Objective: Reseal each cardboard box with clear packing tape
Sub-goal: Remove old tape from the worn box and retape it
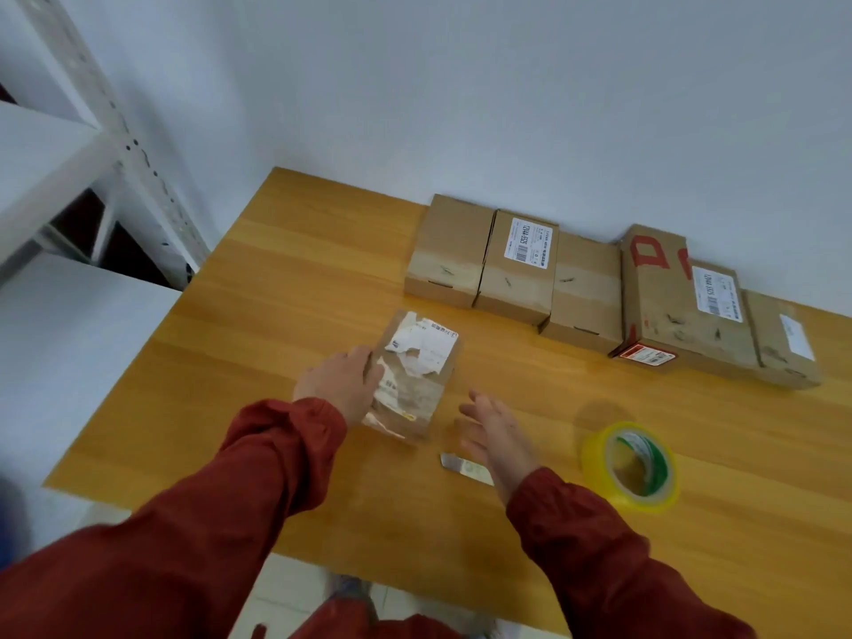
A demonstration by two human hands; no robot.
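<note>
A: Left hand [341, 380]?
B: Red sleeve, reaching forward. It holds the small brown cardboard box [417, 385] by its left edge, thumb over the top face, fingers down the side. The frame is blurred here, so finger detail is soft.

A: Where is the box?
B: On the pale wooden desk [276, 292], in the middle, nearer the front edge than the wall. There is a torn white label on its far half and a glossy sheen across the top. Cannot tell whether the flaps are sealed.

A: Right hand [495, 431]?
B: Fingers straight and spread, holding nothing. It is just right of the box, apart from it. Cannot tell whether it hovers or touches the desk.

A: Tape?
B: A yellowish clear packing tape roll [631, 468] with a green-and-white core sits on the desk, right of the right hand. Its hole faces up. It is apart from both hands.

A: By the right wrist?
B: A small flat silver blade [463, 469] lies on the desk, its right end under the wrist.

A: Background?
B: A row of five brown cardboard boxes [583, 292] lies along the white wall [507, 85], packed side by side. The fourth has red markings, and three carry white labels. A white metal shelf rack [60, 149] stands at the left.
</note>
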